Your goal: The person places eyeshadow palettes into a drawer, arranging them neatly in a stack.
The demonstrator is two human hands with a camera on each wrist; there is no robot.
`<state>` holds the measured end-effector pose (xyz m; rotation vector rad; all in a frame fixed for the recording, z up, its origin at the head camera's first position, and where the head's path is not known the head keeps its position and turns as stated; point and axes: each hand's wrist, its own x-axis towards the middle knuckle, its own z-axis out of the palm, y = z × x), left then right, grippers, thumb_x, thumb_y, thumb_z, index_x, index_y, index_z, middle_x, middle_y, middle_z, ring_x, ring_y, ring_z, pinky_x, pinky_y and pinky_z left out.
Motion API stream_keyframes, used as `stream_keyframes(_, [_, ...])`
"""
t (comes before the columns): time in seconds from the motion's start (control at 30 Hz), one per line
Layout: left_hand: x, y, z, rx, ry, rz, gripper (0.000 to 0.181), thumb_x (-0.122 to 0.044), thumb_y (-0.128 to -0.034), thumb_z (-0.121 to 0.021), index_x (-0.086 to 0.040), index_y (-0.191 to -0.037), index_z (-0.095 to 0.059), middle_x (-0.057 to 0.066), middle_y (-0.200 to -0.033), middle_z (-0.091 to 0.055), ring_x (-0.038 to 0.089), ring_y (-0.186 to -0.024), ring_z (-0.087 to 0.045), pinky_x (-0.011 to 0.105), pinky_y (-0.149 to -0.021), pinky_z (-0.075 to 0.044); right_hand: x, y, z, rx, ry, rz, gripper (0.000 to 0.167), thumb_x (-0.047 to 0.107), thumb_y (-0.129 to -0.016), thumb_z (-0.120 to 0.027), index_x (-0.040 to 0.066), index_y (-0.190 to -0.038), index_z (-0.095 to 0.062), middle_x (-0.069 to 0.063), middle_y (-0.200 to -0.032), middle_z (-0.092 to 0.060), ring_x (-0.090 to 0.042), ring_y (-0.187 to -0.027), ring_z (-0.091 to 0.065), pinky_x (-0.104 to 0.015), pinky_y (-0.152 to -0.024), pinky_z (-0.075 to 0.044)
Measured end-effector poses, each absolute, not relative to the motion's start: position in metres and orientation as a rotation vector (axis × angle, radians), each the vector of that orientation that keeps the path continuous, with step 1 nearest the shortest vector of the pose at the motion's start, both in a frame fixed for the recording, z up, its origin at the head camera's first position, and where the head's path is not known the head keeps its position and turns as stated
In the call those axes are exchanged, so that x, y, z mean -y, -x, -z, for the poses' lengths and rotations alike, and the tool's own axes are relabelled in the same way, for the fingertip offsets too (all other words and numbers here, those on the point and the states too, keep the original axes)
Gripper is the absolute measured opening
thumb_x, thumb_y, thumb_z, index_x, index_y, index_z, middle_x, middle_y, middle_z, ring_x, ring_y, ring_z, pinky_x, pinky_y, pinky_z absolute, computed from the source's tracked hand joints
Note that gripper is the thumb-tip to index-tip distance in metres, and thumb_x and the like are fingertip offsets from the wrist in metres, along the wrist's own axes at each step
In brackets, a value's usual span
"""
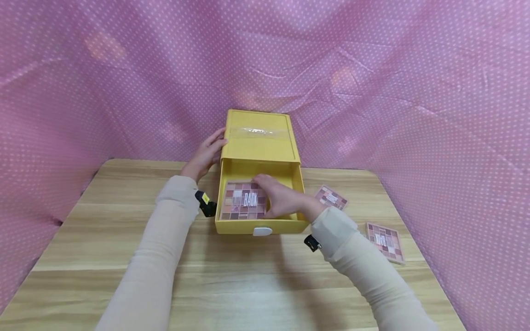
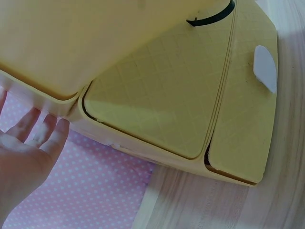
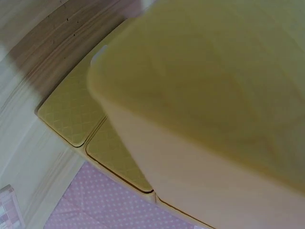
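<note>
A yellow drawer box (image 1: 261, 149) has its top drawer (image 1: 237, 226) pulled out toward the person. Inside the drawer, on its left side, lies a palette (image 1: 238, 202) with many coloured squares and the word BACK. My right hand (image 1: 279, 197) reaches into the drawer and grips the palette's right edge. My left hand (image 1: 205, 156) rests against the box's left side, its fingers extended; in the left wrist view the fingertips of the left hand (image 2: 28, 152) touch the yellow wall. The right wrist view shows the drawer's outside (image 3: 200, 86) but not the right hand's grip.
Two more palettes lie on the wooden table (image 1: 124, 220) to the right of the box, one nearer it (image 1: 331, 197) and one farther out (image 1: 385, 242). A pink dotted cloth (image 1: 165, 69) hangs behind and at both sides. White handles (image 1: 262, 231) mark the drawers.
</note>
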<state>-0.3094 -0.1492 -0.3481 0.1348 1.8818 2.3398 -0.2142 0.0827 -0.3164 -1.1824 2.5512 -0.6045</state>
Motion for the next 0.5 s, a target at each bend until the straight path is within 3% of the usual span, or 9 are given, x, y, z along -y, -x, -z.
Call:
stream_keyframes(0.33, [0.147, 0.308, 0.346, -1.891, -0.127, -2.350, 0.049, -0.018, -0.0893, -0.048, -0.018, -0.135, -0.030, 0.008, -0.135, -0.030, 0.027, -0.114, -0.040, 0.026, -0.081, -0.044, -0.080, 0.216, 0.323, -2.537, 1.204, 0.510, 0.091, 0.002, -0.058, -0.073, -0.007, -0.132, -0.021, -0.020, -0.136, -0.023, -0.029, -0.127, -0.011, -0.031, -0.103, -0.004])
stream_keyframes(0.5, [0.147, 0.308, 0.347, -1.900, -0.123, -2.354, 0.049, -0.018, -0.0891, -0.048, -0.018, -0.135, -0.032, 0.008, -0.135, -0.031, 0.027, -0.113, -0.041, 0.025, -0.078, -0.046, -0.078, 0.216, 0.327, -2.551, 1.161, 0.457, 0.094, 0.006, -0.059, -0.076, -0.005, -0.133, -0.019, -0.018, -0.137, -0.021, -0.026, -0.127, -0.012, -0.029, -0.103, -0.005])
